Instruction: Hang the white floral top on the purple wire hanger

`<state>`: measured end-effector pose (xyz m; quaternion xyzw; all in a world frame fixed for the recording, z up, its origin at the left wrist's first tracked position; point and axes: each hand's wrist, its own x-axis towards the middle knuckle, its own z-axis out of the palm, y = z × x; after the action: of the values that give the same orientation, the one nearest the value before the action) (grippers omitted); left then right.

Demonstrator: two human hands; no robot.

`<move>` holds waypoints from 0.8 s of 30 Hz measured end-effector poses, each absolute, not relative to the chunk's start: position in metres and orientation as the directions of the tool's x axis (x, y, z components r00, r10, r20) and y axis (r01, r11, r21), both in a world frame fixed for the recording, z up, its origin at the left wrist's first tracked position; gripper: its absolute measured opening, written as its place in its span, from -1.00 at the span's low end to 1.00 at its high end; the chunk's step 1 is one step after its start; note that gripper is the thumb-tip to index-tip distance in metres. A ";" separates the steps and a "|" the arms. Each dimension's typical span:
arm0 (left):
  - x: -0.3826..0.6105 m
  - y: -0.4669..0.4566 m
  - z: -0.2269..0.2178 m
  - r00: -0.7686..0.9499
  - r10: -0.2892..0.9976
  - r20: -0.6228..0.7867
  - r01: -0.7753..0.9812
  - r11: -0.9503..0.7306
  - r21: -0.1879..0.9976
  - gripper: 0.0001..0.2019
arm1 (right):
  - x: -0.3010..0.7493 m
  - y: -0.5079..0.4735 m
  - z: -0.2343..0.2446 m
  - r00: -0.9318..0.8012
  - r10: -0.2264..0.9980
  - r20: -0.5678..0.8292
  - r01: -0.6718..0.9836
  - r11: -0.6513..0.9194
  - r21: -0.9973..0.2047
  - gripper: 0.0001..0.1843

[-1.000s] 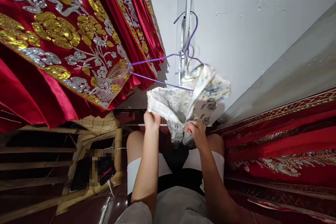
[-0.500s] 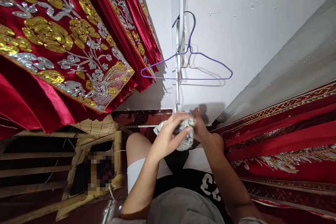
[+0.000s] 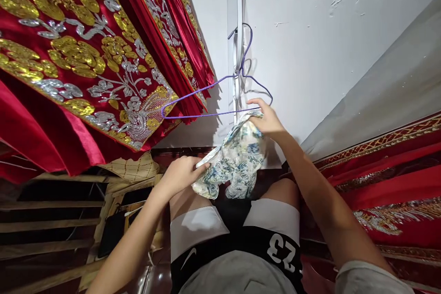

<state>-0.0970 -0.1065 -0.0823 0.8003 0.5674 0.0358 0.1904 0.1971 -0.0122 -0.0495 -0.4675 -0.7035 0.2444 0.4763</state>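
A white cloth with a blue flower print (image 3: 234, 161) hangs between my two hands, above my knees. My left hand (image 3: 181, 174) pinches its lower left edge. My right hand (image 3: 267, 117) grips its top corner, raised to the right end of a purple wire hanger (image 3: 206, 101). The hanger hangs by its hook from a white vertical pipe (image 3: 236, 55) on the wall and is swung round, its left end pointing toward the red cloth.
Red cloth with gold and silver embroidery (image 3: 79, 55) hangs at the upper left. More red embroidered fabric (image 3: 386, 179) lies at the right. A wooden frame with slats (image 3: 51, 211) stands at the lower left. A white wall (image 3: 327, 46) is behind the hanger.
The cloth, bunched small in both hands half a second ago, is now spread out. My right hand has risen with it to the hanger, which has swung round to the left.
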 end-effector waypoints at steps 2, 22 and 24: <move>-0.110 -0.112 -0.070 0.324 0.912 -0.252 0.940 -0.280 0.195 -0.60 | 0.190 0.003 -0.067 -0.191 0.901 0.388 0.427 0.433 -0.794 -0.39; -0.100 -0.049 -0.017 0.406 0.902 0.147 0.794 -0.428 0.432 -0.69 | 0.251 -0.068 -0.062 -0.136 0.825 0.548 0.592 0.512 -0.623 -0.84; -0.099 -0.042 -0.013 0.421 0.866 0.269 0.756 -0.499 0.423 -0.69 | 0.245 -0.066 -0.063 -0.127 0.843 0.523 0.563 0.495 -0.662 -0.84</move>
<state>-0.0986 -0.0417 -0.0133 0.8345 0.4861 0.2305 0.1190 0.2447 -0.0664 -0.0634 -0.4782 -0.7348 0.1537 0.4559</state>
